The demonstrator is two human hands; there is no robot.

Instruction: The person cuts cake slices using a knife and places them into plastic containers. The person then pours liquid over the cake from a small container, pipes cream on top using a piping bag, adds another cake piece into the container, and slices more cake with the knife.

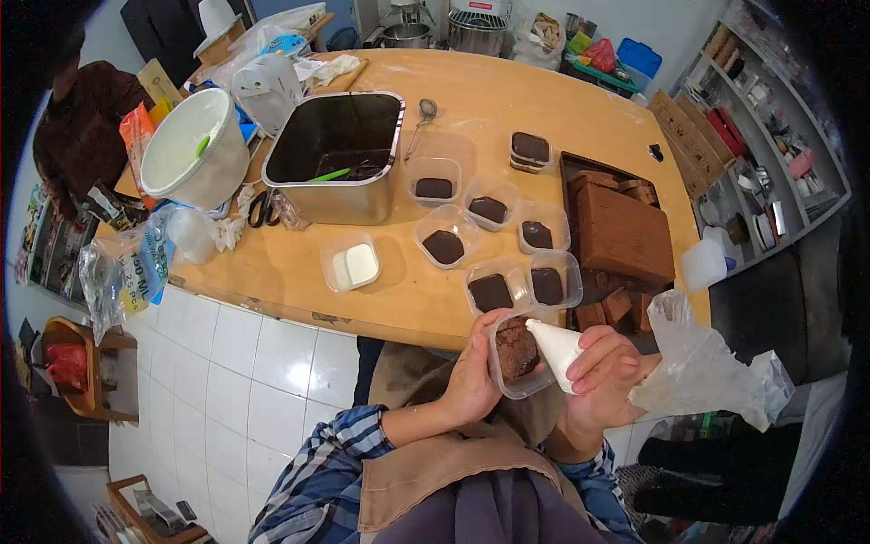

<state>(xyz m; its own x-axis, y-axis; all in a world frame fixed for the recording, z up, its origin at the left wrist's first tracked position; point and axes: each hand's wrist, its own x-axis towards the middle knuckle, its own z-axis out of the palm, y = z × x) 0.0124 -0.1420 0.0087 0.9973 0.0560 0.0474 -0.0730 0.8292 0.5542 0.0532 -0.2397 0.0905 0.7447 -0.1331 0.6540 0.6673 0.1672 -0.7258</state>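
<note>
My left hand [477,374] grips a clear plastic cup [528,388] by its side, close to my apron. Inside the cup lies a piece of brown chocolate cake [517,350]. My right hand [602,374] is wrapped round a piping bag [555,349] filled with white cream, its tip over the cup's upper edge. The bag's loose clear end [711,363] hangs out to the right. Just beyond the cup, several clear cups with a dark chocolate layer [490,292] stand on the table. Left of them is a cup with white cream [355,266].
A dark tray [569,168] holds a large chocolate cake slab [625,231] and cut pieces on the right. A metal tub [344,201] with dark chocolate, a white bucket [196,150], scissors [264,209] and a small strainer [427,110] occupy the table's left and middle.
</note>
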